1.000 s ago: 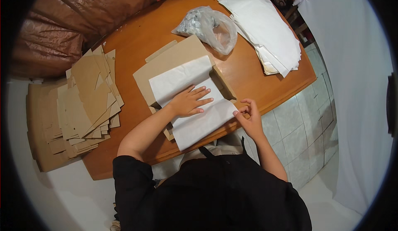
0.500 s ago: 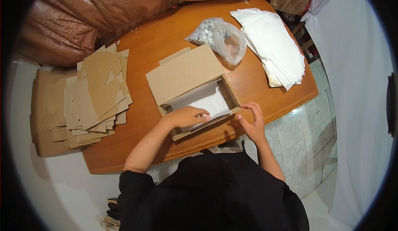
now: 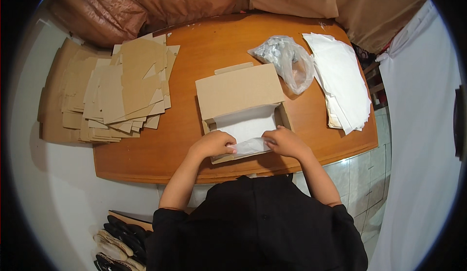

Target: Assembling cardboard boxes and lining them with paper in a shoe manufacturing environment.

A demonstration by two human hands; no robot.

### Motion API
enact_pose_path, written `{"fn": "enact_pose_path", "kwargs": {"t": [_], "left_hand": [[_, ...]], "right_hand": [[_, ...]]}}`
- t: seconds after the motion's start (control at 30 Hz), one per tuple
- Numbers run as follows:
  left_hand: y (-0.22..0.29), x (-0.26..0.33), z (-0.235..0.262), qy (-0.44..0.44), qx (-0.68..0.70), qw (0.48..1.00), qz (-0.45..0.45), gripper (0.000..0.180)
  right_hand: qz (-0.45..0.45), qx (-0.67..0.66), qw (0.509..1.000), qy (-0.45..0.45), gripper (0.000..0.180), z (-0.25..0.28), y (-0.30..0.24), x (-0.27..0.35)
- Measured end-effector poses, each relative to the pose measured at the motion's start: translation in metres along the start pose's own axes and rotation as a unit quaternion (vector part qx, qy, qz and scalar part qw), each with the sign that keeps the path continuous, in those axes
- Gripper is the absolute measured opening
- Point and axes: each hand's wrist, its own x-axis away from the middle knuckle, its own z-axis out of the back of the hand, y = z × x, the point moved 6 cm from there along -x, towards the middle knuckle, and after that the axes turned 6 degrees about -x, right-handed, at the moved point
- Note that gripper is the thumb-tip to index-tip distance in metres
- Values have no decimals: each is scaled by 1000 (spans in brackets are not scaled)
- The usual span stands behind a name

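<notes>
Two hands work at the near rim of an open cardboard box point(image 3: 243, 157), which stands on the wooden table point(image 3: 189, 130), close to its near edge. A white sheet point(image 3: 248, 120) lines the inside, running up at the back toward the raised lid point(image 3: 239, 92), its near part gathered in a loose fold along the front rim. The left hand point(image 3: 214, 145) is over the box's near left corner, its fingers curled, thumb and forefinger closed on the left end of that fold. The right hand point(image 3: 286, 143) comes over the near right corner, thumb and forefinger pinched together on the fold's other end; its remaining fingertips are hidden. Only a narrow strip of wood shows between the front wall and the table's edge, and the forearms cross it. To the left, a broader stretch of wood leaves room before the cardboard pile point(image 3: 131, 83), which reaches out past the table's left edge. To the right, more wood separates the box from the stack of white paper point(image 3: 340, 86), near the table's right edge. Behind, things are tighter: a clear plastic bag point(image 3: 277, 52) lies by the lid's far right corner, whether touching I cannot tell.
</notes>
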Motion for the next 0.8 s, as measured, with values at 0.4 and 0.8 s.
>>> {"fn": "enact_pose_path", "kwargs": {"t": [0.4,0.8], "left_hand": [[-4,25,12,176,-196,963,56,36],[8,17,54,499,-138,853,65,63]], "right_hand": [[71,189,967,156,11,15,5,-7],[-23,214,922,322,51,6,17,-22]]}}
